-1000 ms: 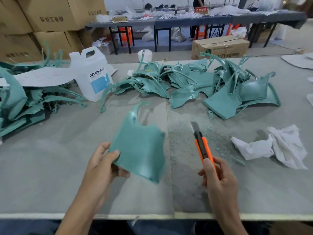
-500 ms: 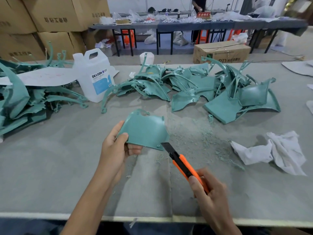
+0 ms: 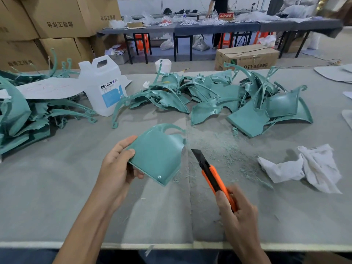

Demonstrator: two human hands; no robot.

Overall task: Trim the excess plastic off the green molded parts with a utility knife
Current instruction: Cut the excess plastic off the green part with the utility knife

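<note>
My left hand (image 3: 118, 168) grips a green molded part (image 3: 158, 155) by its left edge and holds it above the grey table (image 3: 47, 197), flat face toward me, a thin curved strip along its top. My right hand (image 3: 238, 214) grips an orange utility knife (image 3: 213, 178) by the handle. Its black blade is out and points up-left, its tip just right of the part's right edge and not touching it. A pile of green molded parts (image 3: 238, 100) lies at the back centre of the table. Another heap of green parts (image 3: 24, 119) sits at the left.
A white plastic jug (image 3: 103, 86) stands at the back left beside a white sheet (image 3: 49, 88). White crumpled rags (image 3: 304, 168) lie at the right. Green shavings (image 3: 224, 145) litter the table's middle. Cardboard boxes (image 3: 57, 18) and further tables (image 3: 219, 27) stand behind, with a person there.
My left hand turned the green part and brought it nearer and more upright. The knife swung from touching the part's lower edge to just right of it, blade tip raised.
</note>
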